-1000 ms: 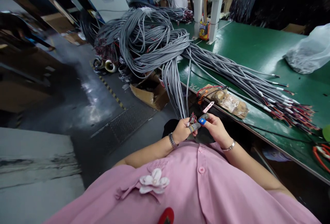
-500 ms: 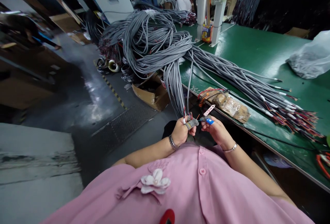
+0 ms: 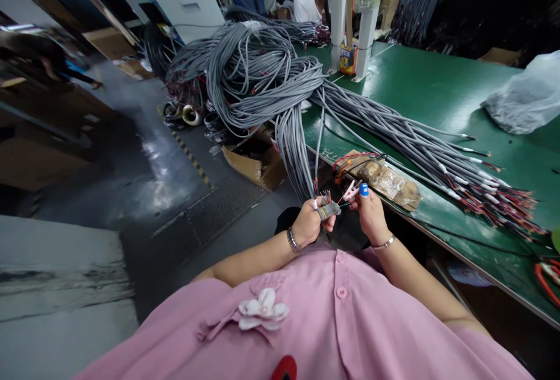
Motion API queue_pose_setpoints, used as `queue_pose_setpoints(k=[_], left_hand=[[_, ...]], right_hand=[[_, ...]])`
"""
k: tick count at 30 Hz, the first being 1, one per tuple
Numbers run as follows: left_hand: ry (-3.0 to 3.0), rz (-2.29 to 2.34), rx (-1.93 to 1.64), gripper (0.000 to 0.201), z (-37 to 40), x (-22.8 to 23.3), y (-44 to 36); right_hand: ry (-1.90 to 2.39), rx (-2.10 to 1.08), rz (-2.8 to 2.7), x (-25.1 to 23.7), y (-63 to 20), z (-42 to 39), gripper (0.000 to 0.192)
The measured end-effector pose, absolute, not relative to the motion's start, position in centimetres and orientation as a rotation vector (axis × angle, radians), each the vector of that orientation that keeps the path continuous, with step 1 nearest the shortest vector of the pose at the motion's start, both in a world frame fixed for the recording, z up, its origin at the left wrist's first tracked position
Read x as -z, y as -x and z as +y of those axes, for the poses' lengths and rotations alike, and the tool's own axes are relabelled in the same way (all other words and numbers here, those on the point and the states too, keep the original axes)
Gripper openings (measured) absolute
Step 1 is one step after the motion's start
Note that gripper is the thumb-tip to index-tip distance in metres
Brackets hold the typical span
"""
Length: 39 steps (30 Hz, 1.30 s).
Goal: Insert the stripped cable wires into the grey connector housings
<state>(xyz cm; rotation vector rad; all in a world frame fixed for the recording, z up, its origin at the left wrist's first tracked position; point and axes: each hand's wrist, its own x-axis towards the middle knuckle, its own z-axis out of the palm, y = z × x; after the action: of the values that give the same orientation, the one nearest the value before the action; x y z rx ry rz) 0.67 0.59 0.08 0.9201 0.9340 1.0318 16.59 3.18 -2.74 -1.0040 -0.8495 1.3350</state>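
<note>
Grey cable point(image 3: 318, 152) end, light and limp, pinched in left hand point(image 3: 311, 223)
Right hand point(image 3: 371, 215) fingers closed on fine wires point(image 3: 326, 196); thin, easily bent; best held by the jacket.

Single head-worn view, forward and down over the chest, close above the green workbench point(image 3: 437, 88) edge.

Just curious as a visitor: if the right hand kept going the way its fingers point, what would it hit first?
Probably the taped brown bundle at the green table's edge, just beyond the right hand; depth is unclear.
</note>
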Motion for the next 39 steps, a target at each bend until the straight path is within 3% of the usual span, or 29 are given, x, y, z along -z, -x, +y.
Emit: queue_pose_setpoints(k=[4, 11, 19, 22, 27, 32, 36, 39], left_hand=[[-0.927, 0.941, -1.015, 0.032, 0.7, 0.1, -0.9], [-0.938, 0.981, -0.976, 0.034, 0.8, 0.5, -1.0], [-0.940, 0.977, -1.009, 0.036, 0.2, 0.4, -0.5], [-0.929, 0.977, -1.051, 0.034, -0.2, 0.3, -0.3], [-0.905, 0.985, -1.081, 0.034, -0.2, 0.0, -0.3], [-0.909, 0.985, -1.081, 0.035, -0.1, -0.1, -0.5], [-0.917, 1.021, -1.097, 0.035, -0.1, 0.3, -0.4], [-0.953, 1.045, -1.094, 0.036, -0.1, 0.8, -0.3]], right_hand=[[0.863, -1.603, -0.689, 2.8, -16.2, 3.5, 0.044], [0.801, -1.626, -0.553, 2.6, -15.9, 3.8, 0.039], [0.675, -1.864, -0.512, 2.8, -16.6, 3.5, 0.056], [0.630, -1.921, -0.516, 2.5, -17.0, 3.3, 0.048], [0.663, -1.881, -0.552, 2.2, -17.2, 3.0, 0.034], [0.760, -1.764, -0.641, 2.2, -16.9, 2.9, 0.037], [0.800, -1.862, -0.716, 1.9, -16.9, 2.0, 0.048], [0.840, -1.885, -0.812, 1.9, -17.0, 1.1, 0.040]])
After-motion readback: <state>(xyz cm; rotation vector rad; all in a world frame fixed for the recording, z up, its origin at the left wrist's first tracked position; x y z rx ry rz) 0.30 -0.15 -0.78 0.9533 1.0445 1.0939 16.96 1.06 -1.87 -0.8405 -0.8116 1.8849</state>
